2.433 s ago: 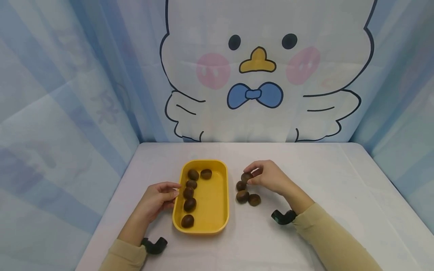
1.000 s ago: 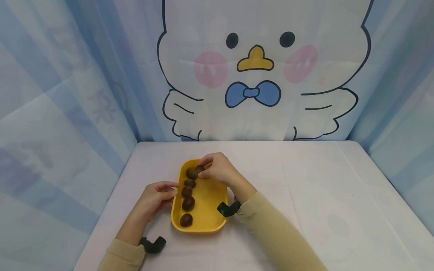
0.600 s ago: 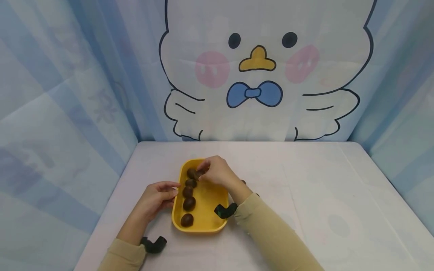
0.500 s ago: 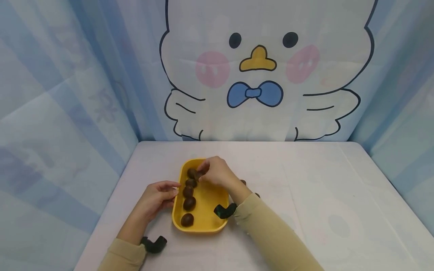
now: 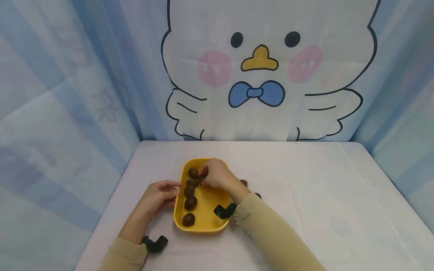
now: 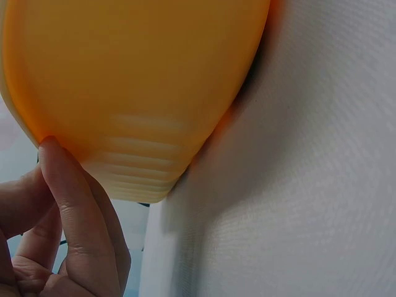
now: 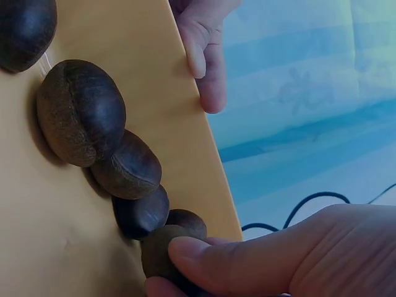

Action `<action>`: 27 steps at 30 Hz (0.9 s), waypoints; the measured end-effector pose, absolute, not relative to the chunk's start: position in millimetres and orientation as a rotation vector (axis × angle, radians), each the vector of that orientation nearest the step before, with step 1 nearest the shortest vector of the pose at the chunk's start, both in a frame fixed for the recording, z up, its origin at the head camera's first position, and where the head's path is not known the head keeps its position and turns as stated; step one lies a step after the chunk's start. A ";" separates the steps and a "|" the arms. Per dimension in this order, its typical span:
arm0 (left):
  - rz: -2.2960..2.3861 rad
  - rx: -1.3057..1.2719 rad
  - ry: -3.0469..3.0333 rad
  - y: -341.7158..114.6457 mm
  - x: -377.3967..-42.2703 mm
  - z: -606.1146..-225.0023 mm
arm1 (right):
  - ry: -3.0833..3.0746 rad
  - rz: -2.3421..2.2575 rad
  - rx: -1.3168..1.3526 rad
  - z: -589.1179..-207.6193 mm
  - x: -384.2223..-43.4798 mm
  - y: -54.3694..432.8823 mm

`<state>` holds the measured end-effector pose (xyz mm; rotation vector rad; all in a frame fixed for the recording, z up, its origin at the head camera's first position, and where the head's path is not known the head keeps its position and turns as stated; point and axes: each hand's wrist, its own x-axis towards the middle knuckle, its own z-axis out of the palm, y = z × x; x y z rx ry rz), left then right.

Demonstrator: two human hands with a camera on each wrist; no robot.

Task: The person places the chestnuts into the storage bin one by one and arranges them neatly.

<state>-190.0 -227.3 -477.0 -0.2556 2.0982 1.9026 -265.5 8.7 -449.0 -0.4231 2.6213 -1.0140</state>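
Inside the yellow tray (image 5: 203, 229) a column of chestnuts runs along the left side, with one chestnut (image 5: 190, 203) near its middle. My right hand (image 5: 217, 175) reaches into the tray's far part. Between its thumb and fingers it pinches a chestnut (image 7: 161, 257), close against the column; the hand hides part of the far right corner. At the tray's left rim is my left hand (image 5: 161, 197), its thumb and index finger pinching the edge. The left wrist view shows a fingertip (image 6: 52, 148) against the outer wall.
Right of the tray, a chestnut (image 5: 243, 183) and another chestnut (image 5: 258, 195) peek out past the right forearm, which may hide more on the white table (image 5: 322, 195). Patterned curtains (image 5: 68, 113) hang around the table.
My right hand has gone from the chestnuts on the table into the tray, then shifted slightly nearer along the column. My left hand has stayed at the rim.
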 end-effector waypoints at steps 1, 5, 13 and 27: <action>1.904 -0.255 2.097 -227.2 -190.0 -476.7 | 2.627 -1.001 -0.438 -448.9 -265.2 8.7; 1.904 -0.257 2.093 -226.3 -189.8 -476.0 | 2.649 -0.962 -0.483 -448.9 -264.8 8.3; 1.899 -0.258 2.104 -226.1 -189.4 -476.4 | 2.668 -0.887 -0.510 -450.5 -264.0 6.5; 1.890 -0.269 2.121 -225.8 -189.3 -477.7 | 2.650 -0.943 -0.428 -438.2 -261.5 12.5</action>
